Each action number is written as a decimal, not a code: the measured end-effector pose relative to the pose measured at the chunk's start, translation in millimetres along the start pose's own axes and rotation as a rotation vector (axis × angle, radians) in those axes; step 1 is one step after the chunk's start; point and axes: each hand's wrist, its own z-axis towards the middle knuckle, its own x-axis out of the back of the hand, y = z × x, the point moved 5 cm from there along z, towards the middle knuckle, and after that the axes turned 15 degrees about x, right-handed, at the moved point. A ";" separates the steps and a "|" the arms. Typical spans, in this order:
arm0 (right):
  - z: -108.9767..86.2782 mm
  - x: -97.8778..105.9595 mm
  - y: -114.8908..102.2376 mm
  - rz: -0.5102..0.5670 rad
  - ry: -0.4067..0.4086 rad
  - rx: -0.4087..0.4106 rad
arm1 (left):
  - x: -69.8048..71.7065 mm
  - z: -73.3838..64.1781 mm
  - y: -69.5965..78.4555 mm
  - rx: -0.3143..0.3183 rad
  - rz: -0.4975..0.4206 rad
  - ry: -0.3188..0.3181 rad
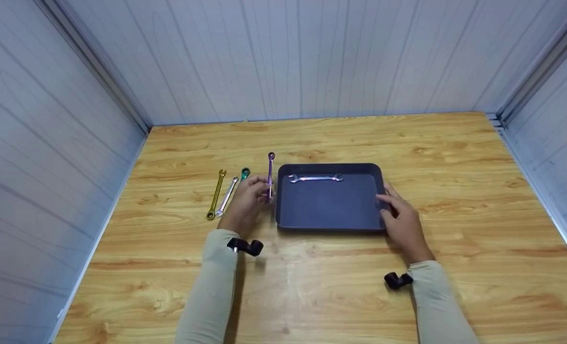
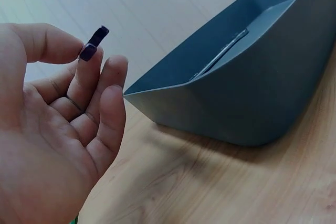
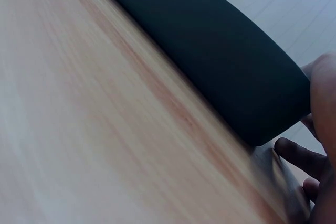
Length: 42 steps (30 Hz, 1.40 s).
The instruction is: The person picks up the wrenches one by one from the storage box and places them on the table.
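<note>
My left hand [image 1: 246, 200] pinches a purple wrench [image 1: 270, 168] between thumb and fingers, just left of the dark grey tray [image 1: 331, 205]. In the left wrist view the wrench [image 2: 89, 51] appears end-on at the fingertips, level with the tray's wall [image 2: 226, 108]. At the tray's right side my right hand [image 1: 404, 224] grips the rim, thumb over the inside and fingers outside. A silver open-end wrench [image 1: 317, 178] lies inside the tray along its far wall.
Left of my left hand, a gold wrench [image 1: 217, 193] and a silver wrench [image 1: 227, 196] lie on the wooden table [image 1: 312, 286]. A green wrench [image 1: 245, 172] is partly hidden behind that hand. White panels [image 1: 283, 57] enclose the table's back and sides.
</note>
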 end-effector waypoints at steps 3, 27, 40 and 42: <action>-0.5 -0.2 1.0 -0.001 0.000 0.002 | 2.2 0.1 -0.4 -0.001 0.008 0.003; 0.2 0.2 0.8 -0.004 -0.008 -0.001 | 41.0 -6.9 -7.1 0.047 0.257 0.219; -0.1 0.3 -0.7 0.005 0.001 0.002 | 50.8 -11.2 -5.5 0.019 0.324 0.228; -0.2 0.2 -0.4 -0.005 0.005 0.011 | 51.8 -11.7 -4.8 0.023 0.344 0.240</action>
